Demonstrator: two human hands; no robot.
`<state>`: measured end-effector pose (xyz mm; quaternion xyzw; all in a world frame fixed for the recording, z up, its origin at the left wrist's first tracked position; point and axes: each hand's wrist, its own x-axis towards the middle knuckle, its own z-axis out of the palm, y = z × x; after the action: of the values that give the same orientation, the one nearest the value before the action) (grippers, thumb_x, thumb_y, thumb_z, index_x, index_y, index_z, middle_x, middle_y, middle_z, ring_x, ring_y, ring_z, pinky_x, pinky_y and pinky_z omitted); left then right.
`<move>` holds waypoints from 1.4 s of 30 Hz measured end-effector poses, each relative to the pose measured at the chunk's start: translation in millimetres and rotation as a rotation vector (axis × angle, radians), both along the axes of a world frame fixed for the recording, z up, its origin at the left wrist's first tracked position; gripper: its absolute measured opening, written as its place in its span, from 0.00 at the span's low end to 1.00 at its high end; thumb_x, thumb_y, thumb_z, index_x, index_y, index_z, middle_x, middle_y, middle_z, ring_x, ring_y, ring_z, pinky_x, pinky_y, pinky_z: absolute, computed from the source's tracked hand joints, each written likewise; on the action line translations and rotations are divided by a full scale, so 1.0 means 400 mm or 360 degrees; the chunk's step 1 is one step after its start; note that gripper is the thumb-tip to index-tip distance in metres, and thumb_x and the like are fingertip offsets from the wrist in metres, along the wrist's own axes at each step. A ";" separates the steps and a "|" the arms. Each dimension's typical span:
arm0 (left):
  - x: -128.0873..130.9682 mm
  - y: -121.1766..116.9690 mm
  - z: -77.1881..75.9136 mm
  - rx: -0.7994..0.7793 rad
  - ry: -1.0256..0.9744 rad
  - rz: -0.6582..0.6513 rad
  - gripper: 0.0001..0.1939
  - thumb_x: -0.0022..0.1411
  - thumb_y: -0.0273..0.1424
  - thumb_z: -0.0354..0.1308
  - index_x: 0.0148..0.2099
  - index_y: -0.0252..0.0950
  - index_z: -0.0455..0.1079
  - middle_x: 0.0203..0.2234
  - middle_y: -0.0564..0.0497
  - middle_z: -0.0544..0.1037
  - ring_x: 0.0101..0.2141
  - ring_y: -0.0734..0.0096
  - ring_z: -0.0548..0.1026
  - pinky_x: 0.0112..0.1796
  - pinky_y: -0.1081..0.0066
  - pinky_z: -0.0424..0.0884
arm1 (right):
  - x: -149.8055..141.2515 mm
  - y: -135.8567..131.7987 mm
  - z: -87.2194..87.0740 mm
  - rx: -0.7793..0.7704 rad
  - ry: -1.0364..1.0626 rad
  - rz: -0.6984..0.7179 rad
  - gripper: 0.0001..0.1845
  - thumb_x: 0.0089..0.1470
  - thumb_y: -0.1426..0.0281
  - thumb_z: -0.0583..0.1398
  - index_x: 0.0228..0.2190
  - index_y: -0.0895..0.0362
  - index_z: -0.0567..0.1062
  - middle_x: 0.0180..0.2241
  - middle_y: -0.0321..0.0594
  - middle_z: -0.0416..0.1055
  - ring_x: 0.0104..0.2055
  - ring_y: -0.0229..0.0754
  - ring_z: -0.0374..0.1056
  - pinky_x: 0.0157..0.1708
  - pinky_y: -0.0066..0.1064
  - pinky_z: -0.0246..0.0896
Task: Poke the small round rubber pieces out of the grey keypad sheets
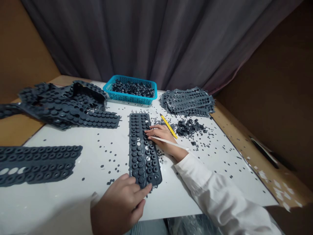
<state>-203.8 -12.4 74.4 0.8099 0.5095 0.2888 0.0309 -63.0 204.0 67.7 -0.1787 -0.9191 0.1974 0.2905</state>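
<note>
A dark grey moulded rubber sheet point(137, 148) lies lengthwise in front of me, its rows filled with small ring-shaped parts. Several holes in it show the white table through. My left hand point(119, 202) holds the sheet's near end, index finger along the edge and thumb just below. Over the sheet's right side is my right hand point(162, 138), closed around a thin white stick point(171, 143). Its fingertips touch the rings near the middle; the stick's working tip is hard to make out.
Behind stands a blue basket point(129, 99) of small dark parts. Perforated sheets point(188, 101) are stacked back right, near a yellow cutter-like tool point(168, 126) and loose scraps point(189, 127). Moulded sheets point(66, 104) pile up left; another sheet point(39, 163) lies nearer. Small discs litter the table point(220, 192).
</note>
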 end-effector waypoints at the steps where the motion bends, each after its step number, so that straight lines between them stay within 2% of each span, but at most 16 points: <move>1: 0.001 0.000 0.000 0.0006 0.0004 -0.0003 0.17 0.54 0.23 0.52 0.46 0.39 0.70 0.22 0.57 0.75 0.27 0.68 0.73 0.37 0.63 0.68 | -0.002 0.007 -0.001 0.0065 -0.0033 -0.0021 0.08 0.60 0.66 0.57 0.40 0.52 0.75 0.43 0.38 0.77 0.50 0.46 0.67 0.48 0.41 0.59; 4: 0.002 0.000 0.001 0.0028 0.0018 -0.0001 0.17 0.54 0.22 0.51 0.46 0.39 0.71 0.22 0.57 0.74 0.27 0.67 0.73 0.37 0.62 0.68 | -0.009 0.032 0.000 0.0185 -0.0066 -0.0165 0.08 0.60 0.66 0.57 0.40 0.51 0.76 0.43 0.38 0.77 0.47 0.47 0.69 0.47 0.42 0.58; 7: 0.001 0.000 0.000 0.0028 0.0013 -0.0002 0.18 0.54 0.22 0.51 0.46 0.39 0.71 0.22 0.57 0.74 0.27 0.67 0.73 0.37 0.62 0.69 | -0.011 0.046 0.003 0.0105 0.0072 -0.0272 0.08 0.60 0.67 0.57 0.39 0.52 0.76 0.42 0.40 0.77 0.45 0.47 0.69 0.46 0.42 0.60; 12: -0.003 -0.001 -0.005 0.0035 -0.0014 0.0036 0.18 0.54 0.23 0.52 0.46 0.41 0.72 0.23 0.56 0.75 0.29 0.67 0.74 0.38 0.63 0.70 | -0.011 0.034 0.008 -0.0177 0.0237 0.0012 0.06 0.59 0.65 0.58 0.36 0.52 0.75 0.44 0.40 0.76 0.49 0.45 0.67 0.50 0.43 0.63; 16: -0.002 -0.003 -0.005 0.0051 -0.0025 0.0064 0.18 0.54 0.23 0.51 0.45 0.41 0.72 0.23 0.57 0.75 0.28 0.68 0.74 0.38 0.63 0.70 | -0.012 0.026 0.006 -0.0232 0.0201 0.0060 0.08 0.59 0.64 0.58 0.35 0.53 0.75 0.42 0.41 0.77 0.49 0.46 0.68 0.49 0.44 0.63; 21: 0.001 -0.003 -0.002 0.0041 -0.0043 0.0070 0.18 0.54 0.23 0.51 0.46 0.41 0.72 0.23 0.58 0.76 0.29 0.68 0.74 0.40 0.63 0.69 | -0.015 0.035 0.001 -0.0102 0.0060 0.0028 0.08 0.59 0.65 0.58 0.37 0.52 0.75 0.42 0.40 0.77 0.50 0.46 0.67 0.49 0.43 0.61; 26: 0.004 -0.003 0.001 0.0046 -0.0022 0.0051 0.18 0.52 0.23 0.52 0.45 0.41 0.71 0.23 0.58 0.76 0.27 0.68 0.74 0.38 0.64 0.69 | -0.028 0.066 0.001 0.0220 -0.0128 -0.0209 0.09 0.60 0.66 0.57 0.41 0.53 0.75 0.41 0.42 0.77 0.45 0.45 0.68 0.48 0.40 0.57; 29: 0.004 -0.003 0.000 0.0062 -0.0035 0.0074 0.18 0.52 0.23 0.52 0.45 0.42 0.71 0.23 0.59 0.76 0.28 0.68 0.74 0.39 0.63 0.69 | -0.032 0.077 0.005 0.0184 -0.0037 -0.0308 0.09 0.61 0.67 0.56 0.40 0.54 0.75 0.39 0.42 0.77 0.42 0.45 0.69 0.45 0.40 0.58; 34: 0.003 0.000 0.006 0.0083 -0.0056 0.0070 0.19 0.52 0.22 0.51 0.45 0.41 0.71 0.23 0.59 0.76 0.28 0.69 0.74 0.38 0.64 0.70 | -0.028 0.066 0.009 -0.0144 0.0213 -0.0025 0.05 0.59 0.68 0.58 0.34 0.54 0.75 0.42 0.41 0.77 0.46 0.43 0.69 0.47 0.37 0.63; 42: 0.002 0.000 0.010 0.0082 -0.0083 0.0086 0.18 0.52 0.22 0.51 0.44 0.42 0.71 0.24 0.58 0.77 0.28 0.69 0.74 0.38 0.65 0.70 | -0.032 0.062 0.008 -0.0208 0.0184 0.0053 0.05 0.59 0.67 0.59 0.34 0.54 0.75 0.41 0.41 0.77 0.47 0.43 0.70 0.47 0.39 0.64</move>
<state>-203.0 -12.2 78.3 0.7886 0.5227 0.3235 0.0155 -75.9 229.0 70.9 -0.1703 -0.8888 0.2718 0.3274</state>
